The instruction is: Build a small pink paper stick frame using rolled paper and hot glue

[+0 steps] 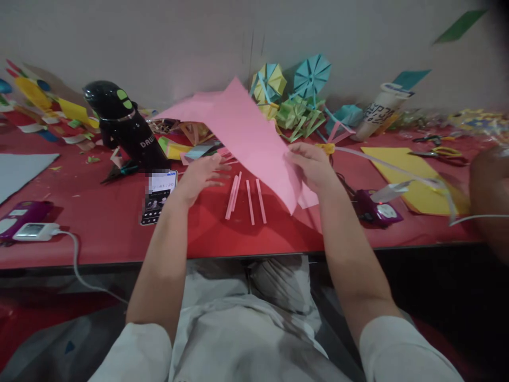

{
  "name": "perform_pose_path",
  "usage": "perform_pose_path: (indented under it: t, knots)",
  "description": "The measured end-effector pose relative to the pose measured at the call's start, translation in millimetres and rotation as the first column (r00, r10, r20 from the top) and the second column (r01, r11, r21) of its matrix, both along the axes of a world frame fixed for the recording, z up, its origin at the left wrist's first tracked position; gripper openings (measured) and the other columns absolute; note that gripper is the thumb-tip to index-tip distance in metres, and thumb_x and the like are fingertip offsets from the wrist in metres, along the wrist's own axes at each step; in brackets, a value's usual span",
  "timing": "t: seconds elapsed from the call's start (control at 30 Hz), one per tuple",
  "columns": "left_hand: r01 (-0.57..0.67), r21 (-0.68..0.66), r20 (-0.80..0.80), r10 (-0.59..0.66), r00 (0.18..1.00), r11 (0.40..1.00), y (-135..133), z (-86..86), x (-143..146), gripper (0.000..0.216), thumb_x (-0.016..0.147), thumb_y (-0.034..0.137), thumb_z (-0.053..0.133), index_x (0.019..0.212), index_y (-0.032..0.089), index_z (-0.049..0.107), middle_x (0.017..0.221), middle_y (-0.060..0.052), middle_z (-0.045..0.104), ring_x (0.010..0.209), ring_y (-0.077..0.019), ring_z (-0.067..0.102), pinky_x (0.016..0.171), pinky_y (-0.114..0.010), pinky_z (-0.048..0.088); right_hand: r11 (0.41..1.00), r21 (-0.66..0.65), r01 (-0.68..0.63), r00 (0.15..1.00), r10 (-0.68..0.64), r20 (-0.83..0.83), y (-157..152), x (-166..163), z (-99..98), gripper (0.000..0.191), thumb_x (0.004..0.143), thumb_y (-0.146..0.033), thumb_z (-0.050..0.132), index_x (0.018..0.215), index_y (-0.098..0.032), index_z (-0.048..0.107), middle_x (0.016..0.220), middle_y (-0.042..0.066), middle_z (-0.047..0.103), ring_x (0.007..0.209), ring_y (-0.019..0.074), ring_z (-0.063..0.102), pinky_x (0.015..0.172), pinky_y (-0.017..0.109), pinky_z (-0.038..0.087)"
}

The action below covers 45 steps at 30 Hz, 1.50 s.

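Note:
A large sheet of pink paper point(254, 135) is held up and tilted above the table, its right edge pinched in my right hand point(310, 164). My left hand point(202, 175) hovers left of the sheet with its fingers spread and nothing in it. Below and between the hands, several narrow pink paper strips point(249, 201) lie on the red table. Part of another pink piece point(308, 197) shows under my right hand. Close to my left wrist lies a phone point(159, 199) with its screen lit.
A black bottle point(127, 127) stands at the left behind the phone. Folded paper ornaments point(312, 77) and a paper cup point(377, 111) line the wall. Yellow paper point(417, 180), scissors point(441, 154) and a purple device point(377, 209) lie right. Another person's arm point(491, 196) shows at the right edge.

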<state>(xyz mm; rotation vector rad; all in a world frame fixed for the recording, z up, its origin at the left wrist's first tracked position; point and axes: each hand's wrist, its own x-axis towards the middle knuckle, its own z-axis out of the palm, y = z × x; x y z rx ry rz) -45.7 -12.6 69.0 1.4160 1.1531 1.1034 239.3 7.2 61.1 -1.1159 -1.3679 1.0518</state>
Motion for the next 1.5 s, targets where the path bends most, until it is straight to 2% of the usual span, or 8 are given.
perform_pose_path:
  t: [0.1,0.23,0.5,0.73,0.87,1.07,1.27,1.5]
  knots:
    - [-0.038,-0.058,0.211,0.05,0.976,0.998,8.5,-8.5,21.4,0.041,0.084,0.055,0.063,0.097,0.016,0.065,0.092,-0.011,0.071,0.102,-0.03,0.069,0.083,-0.046,0.059,0.949,-0.267,-0.17,0.984,0.146,-0.107,-7.7,-11.4,-4.7,0.025,0.068,-0.03,0.078,0.087,-0.021,0.063,0.072,-0.002,0.067,0.06,0.0123,0.061,0.053,0.023,0.047]
    - [-0.169,-0.116,0.286,0.196,0.938,0.979,25.0,-17.5,25.3,0.025,0.08,0.038,0.07,0.091,0.016,0.065,0.088,-0.008,0.072,0.097,-0.0282,0.07,0.082,-0.045,0.061,0.843,-0.408,-0.35,0.937,0.316,-0.15,-13.3,-9.9,-10.0,0.024,0.066,-0.028,0.08,0.079,-0.019,0.062,0.065,-0.002,0.062,0.054,0.0103,0.057,0.049,0.021,0.046]
    - [-0.218,-0.055,0.325,0.224,0.919,0.974,22.7,-26.2,36.7,0.045,0.064,0.047,0.085,0.092,0.014,0.071,0.101,-0.012,0.074,0.098,-0.029,0.071,0.087,-0.041,0.059,0.848,-0.314,-0.427,0.895,0.345,-0.284,-15.8,-24.8,-19.7,0.042,0.07,-0.033,0.082,0.107,-0.024,0.064,0.086,-0.002,0.068,0.071,0.0109,0.064,0.064,0.022,0.055]
    - [-0.282,-0.132,0.38,0.312,0.871,0.95,20.6,-23.5,53.6,0.05,0.083,0.065,0.059,0.095,0.019,0.07,0.098,-0.009,0.075,0.1,-0.0288,0.071,0.079,-0.036,0.059,0.841,-0.332,-0.428,0.885,0.316,-0.341,-16.8,-43.4,-35.8,0.036,0.075,-0.027,0.079,0.108,-0.023,0.066,0.09,0.0,0.072,0.076,0.0113,0.066,0.068,0.022,0.056]
    - [-0.174,-0.095,0.387,0.197,0.901,0.98,21.4,-29.2,58.3,0.036,0.075,0.055,0.07,0.078,0.018,0.068,0.074,-0.004,0.072,0.073,-0.0214,0.07,0.064,-0.029,0.056,0.778,-0.399,-0.485,0.863,0.353,-0.36,-19.6,-46.0,-41.0,0.018,0.084,-0.034,0.071,0.09,-0.018,0.066,0.078,0.002,0.072,0.066,0.012,0.067,0.061,0.023,0.058]
    - [0.008,-0.096,0.221,0.014,0.975,0.995,17.3,-33.7,62.5,0.033,0.069,0.046,0.076,0.061,0.018,0.06,0.052,0.001,0.058,0.045,-0.0129,0.052,0.047,-0.027,0.043,0.605,-0.473,-0.64,0.768,0.518,-0.376,-21.4,-44.7,-26.8,0.047,0.091,-0.06,0.052,0.087,-0.015,0.066,0.081,0.013,0.074,0.075,0.0236,0.073,0.069,0.037,0.063]
    - [0.081,-0.059,0.336,-0.056,0.94,0.995,17.0,-41.7,72.9,0.042,0.06,0.041,0.084,0.087,0.015,0.067,0.074,-0.002,0.073,0.063,-0.0176,0.067,0.062,-0.031,0.054,0.762,-0.457,-0.458,0.88,0.317,-0.353,-16.0,-38.7,-15.8,0.072,0.085,-0.08,0.035,0.097,-0.017,0.066,0.076,0.012,0.072,0.077,0.0238,0.072,0.065,0.033,0.063]
    - [0.1,0.045,0.332,-0.109,0.937,0.994,15.4,-46.7,83.7,0.039,0.066,0.02,0.077,0.102,0.013,0.064,0.106,-0.012,0.074,0.096,-0.0262,0.07,0.088,-0.04,0.056,0.818,-0.484,-0.311,0.934,0.17,-0.313,-2.2,-34.3,-35.1,0.053,0.087,-0.071,0.048,0.104,-0.022,0.061,0.073,0.006,0.071,0.067,0.0189,0.068,0.057,0.029,0.06]
